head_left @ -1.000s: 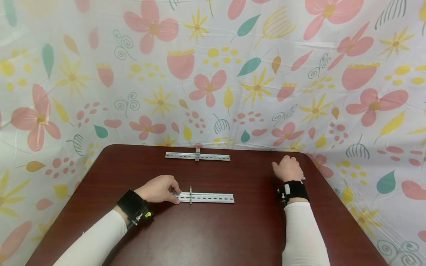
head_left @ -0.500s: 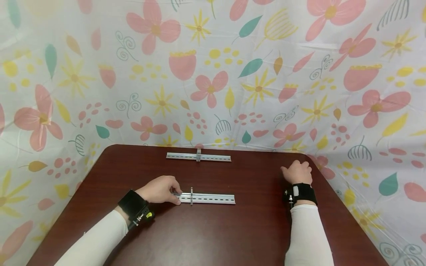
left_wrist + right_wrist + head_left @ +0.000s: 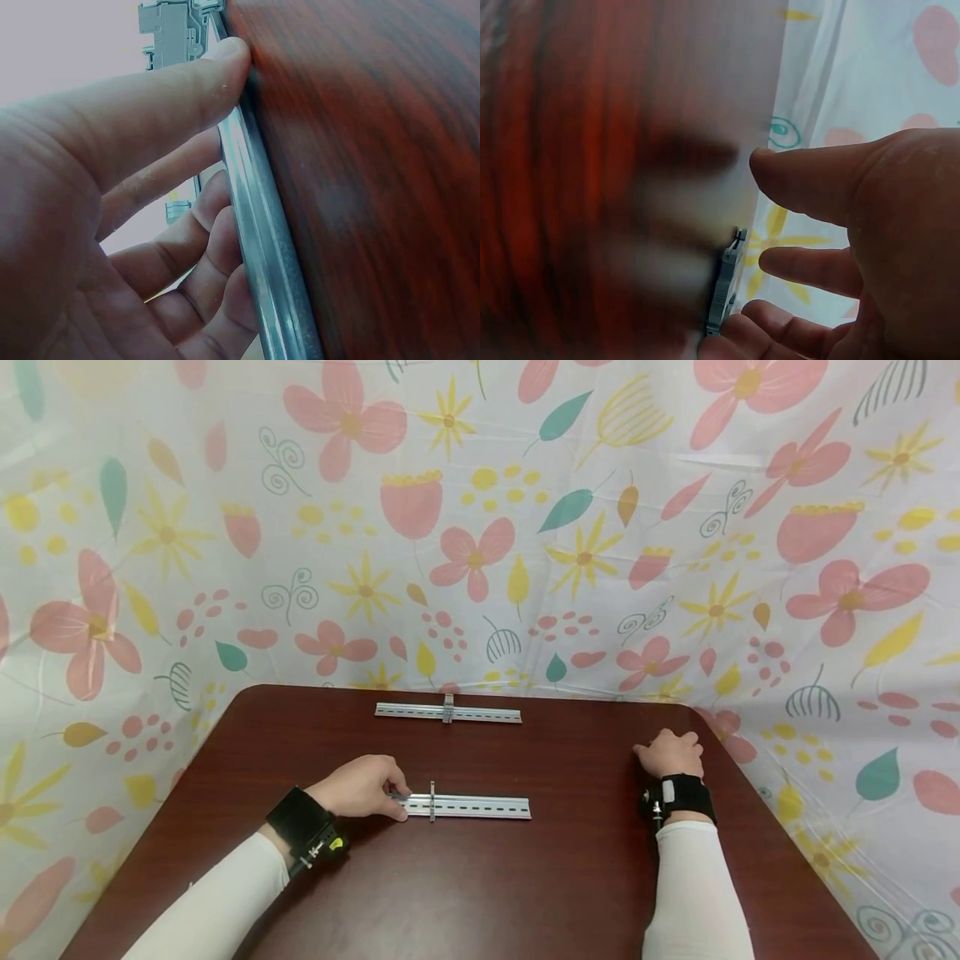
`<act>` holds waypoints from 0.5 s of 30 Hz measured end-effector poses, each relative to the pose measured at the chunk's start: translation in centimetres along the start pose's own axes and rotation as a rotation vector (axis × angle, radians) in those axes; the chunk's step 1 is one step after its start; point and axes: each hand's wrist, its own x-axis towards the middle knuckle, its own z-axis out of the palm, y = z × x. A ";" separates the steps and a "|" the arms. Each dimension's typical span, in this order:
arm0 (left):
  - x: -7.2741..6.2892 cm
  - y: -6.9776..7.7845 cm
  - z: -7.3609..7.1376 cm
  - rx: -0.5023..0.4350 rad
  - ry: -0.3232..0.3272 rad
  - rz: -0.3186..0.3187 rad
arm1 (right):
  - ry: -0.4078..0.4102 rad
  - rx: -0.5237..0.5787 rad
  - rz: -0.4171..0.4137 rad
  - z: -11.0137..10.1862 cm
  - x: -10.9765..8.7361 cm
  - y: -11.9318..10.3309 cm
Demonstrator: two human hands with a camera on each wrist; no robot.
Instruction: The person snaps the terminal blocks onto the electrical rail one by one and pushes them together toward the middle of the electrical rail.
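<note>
Head view: front rail pinched by L hand; R hand, fingers apart, seen nr grey block (R-wrist view).

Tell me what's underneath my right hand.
The right wrist view shows a small grey part on the table by your right hand. In the head view that hand covers it; whether more lies beneath can't be seen.
</note>
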 end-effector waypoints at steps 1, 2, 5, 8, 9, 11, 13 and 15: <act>0.0 0.0 0.0 0.001 0.001 0.009 | -0.004 -0.005 -0.003 0.0 0.0 0.0; 0.0 0.0 0.0 0.001 0.001 0.007 | -0.008 -0.007 -0.004 0.1 0.1 0.1; 0.0 0.0 0.1 -0.001 0.002 0.009 | -0.026 -0.024 -0.001 0.1 0.2 0.2; 0.1 -0.2 0.1 0.000 0.002 0.009 | -0.043 -0.039 0.003 0.1 0.2 0.3; 0.1 -0.2 0.1 -0.001 0.003 0.014 | -0.048 -0.041 0.003 0.0 0.2 0.2; 0.1 -0.3 0.1 -0.003 0.003 0.019 | -0.056 -0.042 0.000 0.0 0.2 0.2; 0.1 -0.3 0.1 -0.004 0.003 0.022 | -0.062 -0.042 -0.003 -0.1 0.2 0.1; 0.1 -0.3 0.1 -0.004 0.003 0.021 | -0.067 -0.047 -0.007 -0.1 0.2 -0.1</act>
